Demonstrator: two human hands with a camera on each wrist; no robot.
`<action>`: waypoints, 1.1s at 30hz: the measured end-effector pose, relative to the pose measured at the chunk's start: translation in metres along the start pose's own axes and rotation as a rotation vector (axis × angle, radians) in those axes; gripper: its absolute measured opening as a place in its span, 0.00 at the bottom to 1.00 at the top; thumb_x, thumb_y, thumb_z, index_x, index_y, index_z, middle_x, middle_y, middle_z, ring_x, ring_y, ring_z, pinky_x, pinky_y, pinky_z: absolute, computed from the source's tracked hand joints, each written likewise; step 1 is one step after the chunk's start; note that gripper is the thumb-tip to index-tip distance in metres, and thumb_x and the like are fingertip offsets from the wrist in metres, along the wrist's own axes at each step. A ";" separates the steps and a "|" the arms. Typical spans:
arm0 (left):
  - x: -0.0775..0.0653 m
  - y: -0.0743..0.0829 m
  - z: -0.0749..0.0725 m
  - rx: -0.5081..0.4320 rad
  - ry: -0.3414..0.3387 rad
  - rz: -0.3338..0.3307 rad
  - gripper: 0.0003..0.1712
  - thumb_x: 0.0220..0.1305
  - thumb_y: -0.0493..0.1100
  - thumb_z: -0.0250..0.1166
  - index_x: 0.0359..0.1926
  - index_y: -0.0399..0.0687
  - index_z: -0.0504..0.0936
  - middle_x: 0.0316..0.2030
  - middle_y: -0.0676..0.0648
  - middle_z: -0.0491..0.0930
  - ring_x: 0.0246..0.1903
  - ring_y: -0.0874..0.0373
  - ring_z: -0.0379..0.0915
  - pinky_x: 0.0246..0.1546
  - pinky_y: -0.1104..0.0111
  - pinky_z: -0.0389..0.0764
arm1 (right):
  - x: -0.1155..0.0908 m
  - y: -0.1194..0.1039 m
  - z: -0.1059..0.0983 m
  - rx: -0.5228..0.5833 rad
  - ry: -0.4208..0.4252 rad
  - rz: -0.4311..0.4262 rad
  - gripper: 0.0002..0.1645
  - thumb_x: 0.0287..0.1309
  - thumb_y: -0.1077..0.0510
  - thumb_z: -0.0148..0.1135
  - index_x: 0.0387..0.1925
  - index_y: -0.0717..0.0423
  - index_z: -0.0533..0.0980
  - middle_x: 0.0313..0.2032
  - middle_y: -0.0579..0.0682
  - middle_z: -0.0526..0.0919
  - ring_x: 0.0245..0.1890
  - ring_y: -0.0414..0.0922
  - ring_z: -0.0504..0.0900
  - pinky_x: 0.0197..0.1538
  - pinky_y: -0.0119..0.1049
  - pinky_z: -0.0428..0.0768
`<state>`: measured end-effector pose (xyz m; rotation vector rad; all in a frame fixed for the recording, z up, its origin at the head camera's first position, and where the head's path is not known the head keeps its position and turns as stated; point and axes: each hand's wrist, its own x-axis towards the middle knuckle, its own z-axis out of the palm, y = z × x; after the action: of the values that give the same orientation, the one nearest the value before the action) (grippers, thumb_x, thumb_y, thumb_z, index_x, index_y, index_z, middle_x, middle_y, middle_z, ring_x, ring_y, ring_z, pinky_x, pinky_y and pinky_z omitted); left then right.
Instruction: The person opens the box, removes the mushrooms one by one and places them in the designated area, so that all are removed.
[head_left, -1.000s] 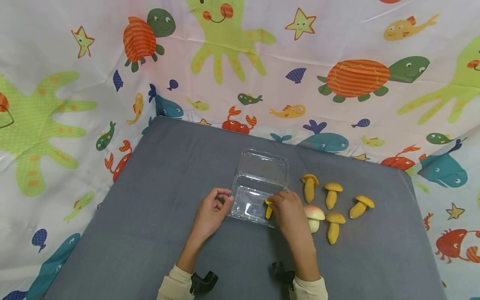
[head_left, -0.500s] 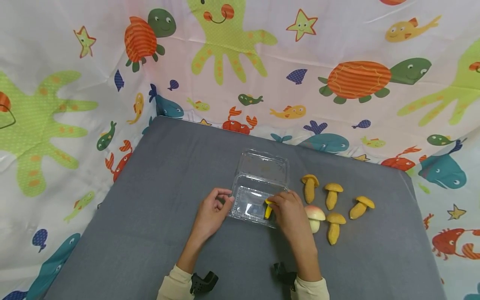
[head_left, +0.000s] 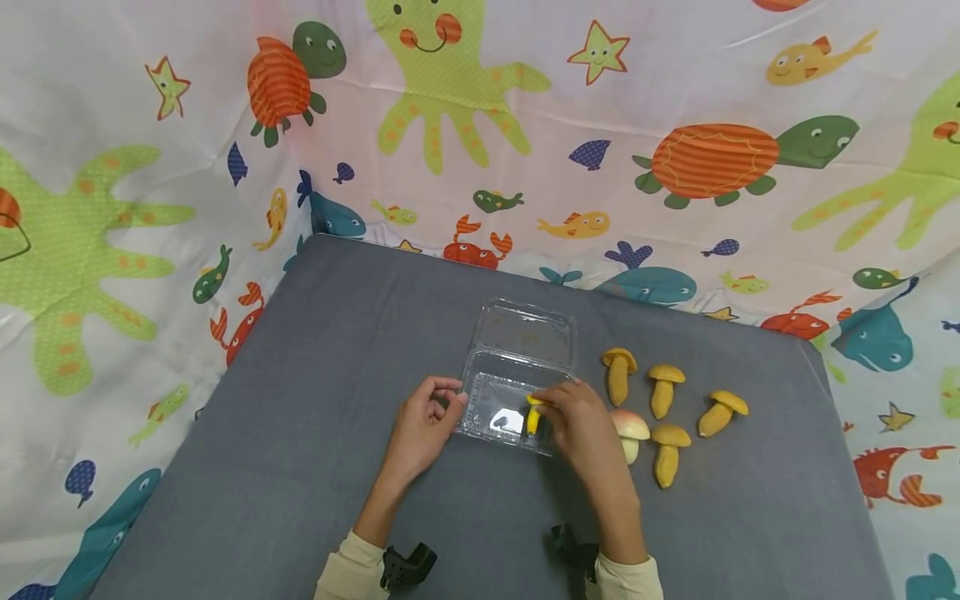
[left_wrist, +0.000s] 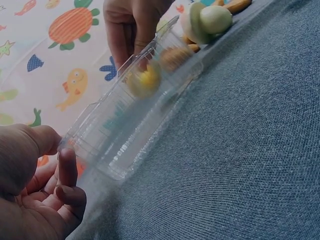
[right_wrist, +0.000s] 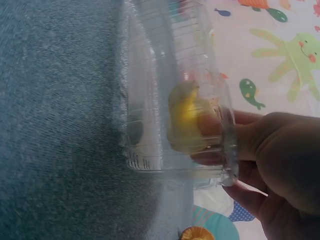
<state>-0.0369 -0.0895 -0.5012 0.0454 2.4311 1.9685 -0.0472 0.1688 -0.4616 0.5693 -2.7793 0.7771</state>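
Note:
A clear plastic clamshell box (head_left: pixel 487 410) lies on the grey cloth with its lid (head_left: pixel 525 332) folded back. At its left edge my left hand (head_left: pixel 426 423) pinches the rim between thumb and forefinger; the left wrist view shows this grip at the box's corner. My right hand (head_left: pixel 588 429) reaches over the right side and holds a small yellow toy mushroom (head_left: pixel 533 417) by its cap, inside the box. Through the clear wall, the right wrist view shows the yellow mushroom (right_wrist: pixel 187 117) blurred, with fingertips around it.
Right of the box lie several brown-yellow toy mushrooms (head_left: pixel 666 454) and a pale one with a pinkish cap (head_left: pixel 630 427), partly behind my right hand. A sea-animal printed curtain (head_left: pixel 480 100) hangs around the cloth-covered table (head_left: pixel 300 467).
The yellow mushroom has shifted slightly left inside the box, its stem more upright, as my right hand moves with it. My left hand keeps its hold on the rim.

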 end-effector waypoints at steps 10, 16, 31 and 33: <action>0.001 -0.001 0.000 0.002 -0.004 -0.007 0.15 0.75 0.46 0.69 0.57 0.46 0.82 0.40 0.48 0.82 0.21 0.58 0.76 0.19 0.71 0.72 | -0.001 -0.009 -0.010 0.047 0.023 0.033 0.15 0.62 0.66 0.75 0.50 0.52 0.88 0.45 0.45 0.89 0.48 0.46 0.87 0.52 0.46 0.85; 0.000 0.000 -0.001 -0.010 0.000 -0.007 0.16 0.75 0.47 0.69 0.57 0.46 0.83 0.40 0.46 0.82 0.22 0.57 0.76 0.20 0.70 0.73 | 0.000 -0.012 -0.025 0.082 0.095 0.003 0.19 0.58 0.68 0.77 0.51 0.52 0.87 0.46 0.45 0.88 0.48 0.45 0.87 0.49 0.46 0.86; -0.009 0.037 -0.001 -0.030 0.046 -0.014 0.14 0.73 0.34 0.68 0.55 0.31 0.81 0.39 0.38 0.81 0.20 0.57 0.72 0.19 0.74 0.67 | -0.003 -0.018 -0.068 0.078 0.230 0.057 0.22 0.62 0.69 0.73 0.55 0.50 0.87 0.50 0.45 0.87 0.43 0.44 0.85 0.39 0.36 0.82; -0.009 0.039 -0.001 -0.033 0.046 -0.013 0.13 0.73 0.34 0.68 0.55 0.32 0.82 0.39 0.38 0.81 0.20 0.57 0.72 0.20 0.74 0.66 | -0.004 -0.015 -0.074 0.069 0.263 0.066 0.22 0.62 0.69 0.73 0.55 0.48 0.87 0.50 0.45 0.87 0.39 0.42 0.83 0.34 0.31 0.77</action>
<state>-0.0274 -0.0823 -0.4631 -0.0170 2.4195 2.0258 -0.0306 0.1973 -0.3939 0.3589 -2.5488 0.8941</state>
